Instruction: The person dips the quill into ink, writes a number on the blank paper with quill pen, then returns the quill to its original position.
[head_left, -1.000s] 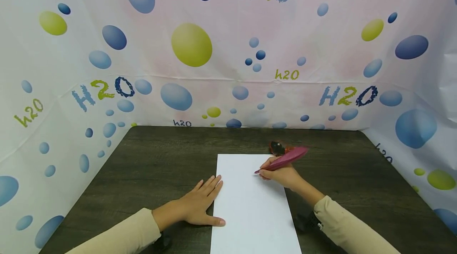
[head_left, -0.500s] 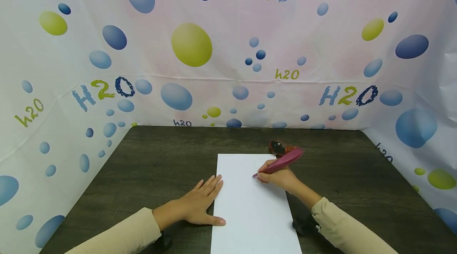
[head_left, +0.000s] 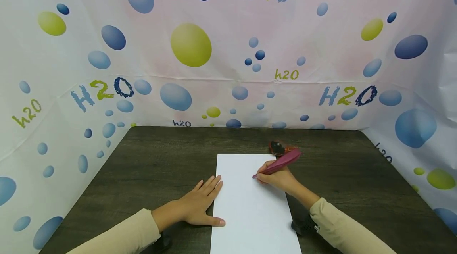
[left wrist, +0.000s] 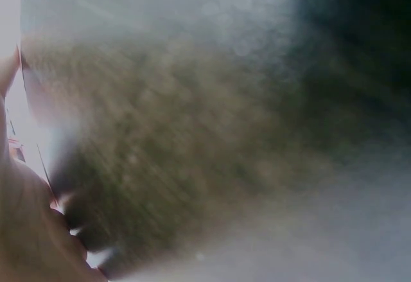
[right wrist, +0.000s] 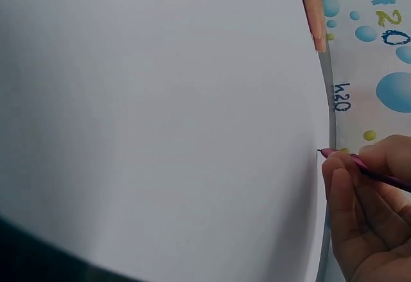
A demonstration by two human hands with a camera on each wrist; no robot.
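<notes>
a maroon pen [head_left: 283,162] is pinched between the thumb and fingers of the right hand [head_left: 277,177], its thin tip projecting just beyond the fingertips and pointed at a white sheet of paper [head_left: 250,214]. by the right hand's curled fingers the shaft is gripped low, near the tip, while the broad, leaf-shaped upper part is tilted up and to the right, past the knuckles. the tip is placed over the far half of the visible sheet, slightly right of its middle; whether the paper is touched by it cannot be told for certain. in the right wrist view the same pinch is shown, with the tip seen close to a soft shadow on the sheet. by the left hand [head_left: 200,205] nothing is grasped: its fingers are straight and spread, the palm is laid over the dark table [head_left: 171,147], and the left edge of the sheet is overlapped by the thumb and the nearest fingertips. the left wrist view is mostly blurred, with part of the hand shown at its left edge. beyond the sheet, near the pen's upper end, sunglasses [head_left: 277,148] are seen on the table, backed by a bubble-printed cloth [head_left: 228,20].
</notes>
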